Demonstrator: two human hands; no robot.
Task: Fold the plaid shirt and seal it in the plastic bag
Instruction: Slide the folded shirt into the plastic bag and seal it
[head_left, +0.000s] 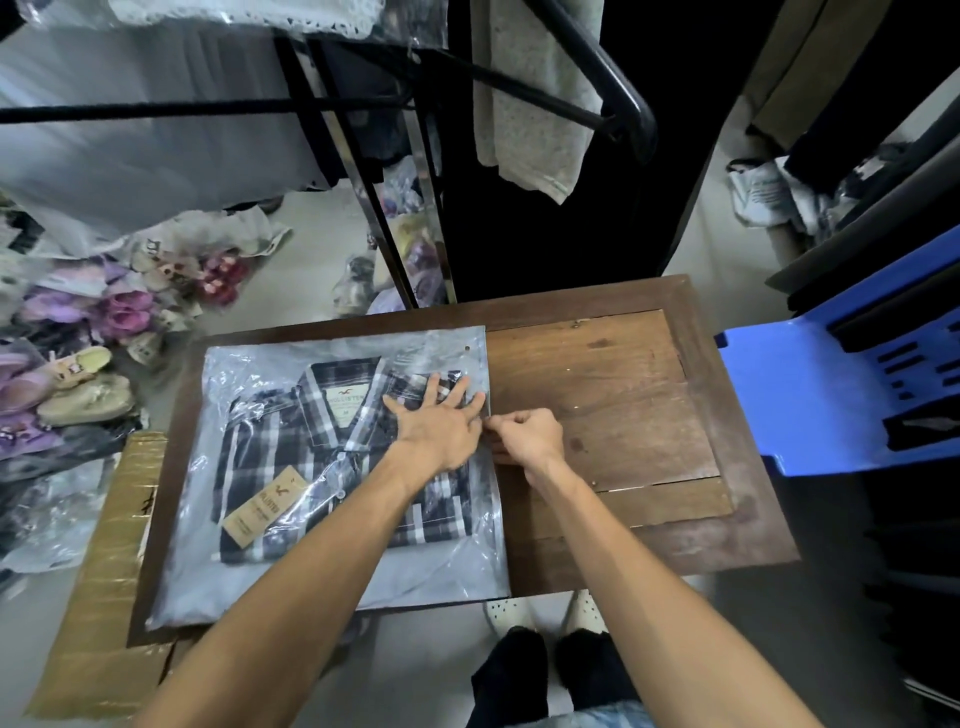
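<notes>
The folded plaid shirt (291, 457), dark blue and white with a brown hang tag (265, 506), lies inside a clear plastic bag (249, 571) on the left half of the wooden table (613, 395). My left hand (441, 415) presses flat, fingers spread, on the bag near its right edge over the shirt. My right hand (524, 434) is beside it at the bag's right edge, fingers pinched on the plastic flap there.
A blue plastic chair (831, 395) stands right of the table. A cardboard box (104, 571) sits at the left. Shoes (88, 395) and bagged goods litter the floor at far left. A black clothes rack (613, 88) with hanging garments stands behind the table.
</notes>
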